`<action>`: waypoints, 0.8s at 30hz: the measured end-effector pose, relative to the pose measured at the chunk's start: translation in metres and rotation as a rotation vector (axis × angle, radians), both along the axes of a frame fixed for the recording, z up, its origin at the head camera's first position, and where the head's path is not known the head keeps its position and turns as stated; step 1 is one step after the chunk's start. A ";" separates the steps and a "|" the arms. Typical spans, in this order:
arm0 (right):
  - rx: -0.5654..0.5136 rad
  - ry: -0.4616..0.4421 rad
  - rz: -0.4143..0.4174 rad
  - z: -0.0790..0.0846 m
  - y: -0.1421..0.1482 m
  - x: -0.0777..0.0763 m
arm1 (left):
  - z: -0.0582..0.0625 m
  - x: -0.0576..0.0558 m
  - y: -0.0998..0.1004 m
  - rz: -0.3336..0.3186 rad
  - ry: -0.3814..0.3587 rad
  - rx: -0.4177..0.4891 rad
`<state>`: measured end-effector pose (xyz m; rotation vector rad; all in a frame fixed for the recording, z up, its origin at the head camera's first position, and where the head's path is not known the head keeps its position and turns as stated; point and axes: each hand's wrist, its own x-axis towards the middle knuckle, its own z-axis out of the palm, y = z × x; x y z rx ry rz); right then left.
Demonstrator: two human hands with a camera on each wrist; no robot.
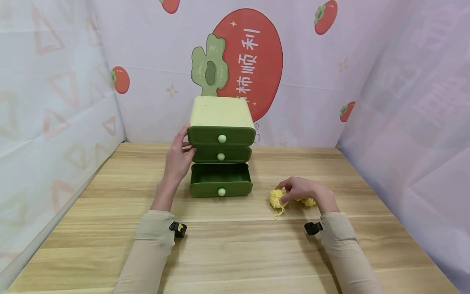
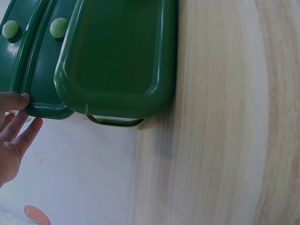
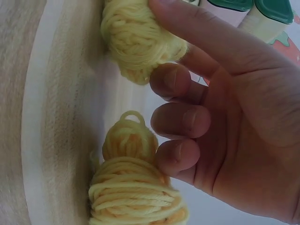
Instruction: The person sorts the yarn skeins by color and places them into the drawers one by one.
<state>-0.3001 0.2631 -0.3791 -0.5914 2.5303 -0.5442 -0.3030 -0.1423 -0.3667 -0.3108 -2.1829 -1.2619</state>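
Note:
A small cabinet (image 1: 222,112) with a cream body and green drawers stands at the table's back. Its bottom drawer (image 1: 221,189) is pulled out, and nothing shows inside. My left hand (image 1: 178,158) holds the cabinet's left side, the thumb (image 2: 18,100) at the edge of the middle drawer (image 2: 47,93) and the other fingers along the side. To the right of the cabinet, my right hand (image 1: 302,191) pinches a yellow yarn ball (image 1: 276,199) between thumb and fingers, a loose strand trailing from it. A second bundle of yellow yarn (image 3: 136,192) lies just beyond the curled fingers.
The wooden table (image 1: 235,253) spreads out in front of the cabinet. A white cloth (image 1: 154,110) printed with red fruit hangs behind, and pale cloth walls (image 1: 47,122) close off both sides. Each wrist wears a small black camera (image 1: 178,229).

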 end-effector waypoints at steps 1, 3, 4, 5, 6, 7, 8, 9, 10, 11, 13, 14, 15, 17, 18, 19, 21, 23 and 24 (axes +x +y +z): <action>0.001 0.003 0.003 -0.001 0.000 -0.001 | 0.000 0.000 0.000 0.000 0.002 -0.002; 0.000 0.015 0.018 -0.002 -0.001 -0.002 | 0.000 0.000 -0.001 0.000 0.002 -0.004; -0.001 0.021 0.026 -0.002 -0.001 -0.003 | 0.000 0.000 -0.001 -0.001 0.002 -0.004; -0.004 0.023 0.028 -0.002 -0.002 -0.003 | 0.000 0.000 -0.001 -0.002 0.001 -0.004; -0.008 0.028 0.034 -0.002 -0.002 -0.003 | 0.000 0.000 -0.001 -0.002 0.000 -0.004; -0.013 0.032 0.042 -0.002 -0.003 -0.003 | -0.001 0.000 -0.001 -0.003 -0.001 -0.002; -0.019 0.037 0.054 -0.001 -0.003 -0.003 | -0.001 0.000 -0.002 -0.003 -0.003 -0.001; -0.027 0.039 0.059 -0.002 -0.004 -0.003 | -0.001 0.000 -0.002 -0.004 -0.003 -0.001; -0.034 0.040 0.064 -0.002 -0.004 -0.003 | -0.001 0.000 -0.002 -0.003 -0.002 -0.002; -0.041 0.041 0.070 -0.002 -0.005 -0.003 | -0.001 0.000 -0.002 -0.003 0.000 -0.005; -0.053 0.047 0.081 -0.003 -0.005 -0.003 | -0.001 0.000 -0.002 -0.002 0.001 -0.009; -0.059 0.049 0.089 -0.004 -0.005 -0.004 | -0.001 0.000 -0.002 -0.001 0.002 -0.010; -0.065 0.054 0.096 -0.004 -0.005 -0.004 | -0.001 0.000 -0.002 -0.001 0.003 -0.012; -0.076 0.066 0.112 -0.004 -0.005 -0.003 | 0.000 0.001 -0.002 -0.001 0.005 -0.012; -0.082 0.074 0.120 -0.005 -0.005 -0.003 | 0.000 0.001 -0.002 -0.002 0.005 -0.011; -0.086 0.079 0.127 -0.005 -0.006 -0.003 | 0.000 0.001 -0.002 -0.002 0.006 -0.011; -0.093 0.096 0.136 -0.004 -0.006 -0.003 | 0.000 0.001 -0.001 -0.001 0.008 -0.012; -0.097 0.115 0.145 -0.004 -0.007 -0.003 | 0.001 0.001 -0.001 0.000 0.010 -0.015; -0.098 0.124 0.147 -0.004 -0.007 -0.003 | 0.001 0.000 -0.001 0.001 0.010 -0.015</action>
